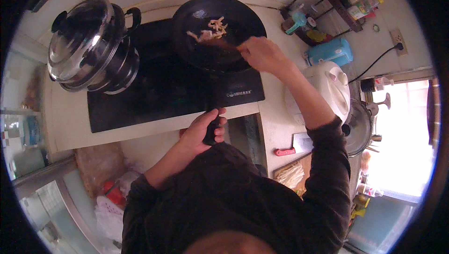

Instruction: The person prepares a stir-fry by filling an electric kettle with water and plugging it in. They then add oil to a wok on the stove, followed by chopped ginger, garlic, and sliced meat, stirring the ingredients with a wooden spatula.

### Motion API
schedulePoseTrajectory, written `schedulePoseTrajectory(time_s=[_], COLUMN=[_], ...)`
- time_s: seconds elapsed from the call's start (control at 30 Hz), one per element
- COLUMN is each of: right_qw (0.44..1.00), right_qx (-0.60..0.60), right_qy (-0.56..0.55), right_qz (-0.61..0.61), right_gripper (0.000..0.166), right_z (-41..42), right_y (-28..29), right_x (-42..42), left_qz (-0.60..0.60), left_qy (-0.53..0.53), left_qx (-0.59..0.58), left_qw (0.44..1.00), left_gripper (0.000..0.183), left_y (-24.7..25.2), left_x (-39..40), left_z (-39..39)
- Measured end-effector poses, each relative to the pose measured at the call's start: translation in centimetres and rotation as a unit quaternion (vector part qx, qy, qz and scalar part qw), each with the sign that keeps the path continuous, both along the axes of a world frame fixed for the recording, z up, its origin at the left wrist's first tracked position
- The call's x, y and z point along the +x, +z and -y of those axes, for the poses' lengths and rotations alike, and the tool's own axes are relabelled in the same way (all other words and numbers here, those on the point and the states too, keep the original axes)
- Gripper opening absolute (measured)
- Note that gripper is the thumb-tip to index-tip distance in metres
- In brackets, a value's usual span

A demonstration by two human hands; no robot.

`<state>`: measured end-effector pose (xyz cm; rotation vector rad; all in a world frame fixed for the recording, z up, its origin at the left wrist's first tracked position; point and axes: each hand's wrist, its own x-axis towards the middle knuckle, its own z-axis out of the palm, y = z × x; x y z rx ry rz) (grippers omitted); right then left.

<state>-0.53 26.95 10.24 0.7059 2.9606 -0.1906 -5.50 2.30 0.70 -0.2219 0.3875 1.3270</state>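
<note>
My left hand (207,129) is closed around the black handle (211,131) of a dark wok (189,52), which stands on the right part of a black glass cooktop (151,96). Over the wok's right side, my right hand (261,53) grips a brown spatula (222,44), seemingly wooden and partly blurred. Its far end lies at the edge of several pale strips of food (217,27), perhaps meat, in the middle of the wok. Part of the spatula is hidden by my fingers.
A steel steamer pot (93,47) stands at the left. To the right are a white appliance (329,89), a blue container (329,52), a glass lid (361,127), a rack of bottles (338,3), a red-handled cleaver (285,152) and a board (307,169) with pale shredded food.
</note>
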Motion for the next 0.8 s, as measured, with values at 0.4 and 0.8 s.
schedulePoseTrajectory(time_s=[0.4,0.8], right_qw=[0.999,0.998], right_qx=[0.008,0.037], right_qy=[-0.038,-0.04], right_qz=[0.01,-0.031], right_gripper=[0.022,0.02], right_z=[-2.1,-4.5], right_y=[0.6,0.0], right_x=[-0.9,0.5], left_qz=[-0.025,-0.022], left_qy=[0.011,0.009], left_qx=[-0.015,-0.007], left_qw=[1.0,1.0], left_gripper=[0.027,0.029], left_y=[0.1,-0.1], left_x=[0.2,0.2], left_z=[0.0,0.0])
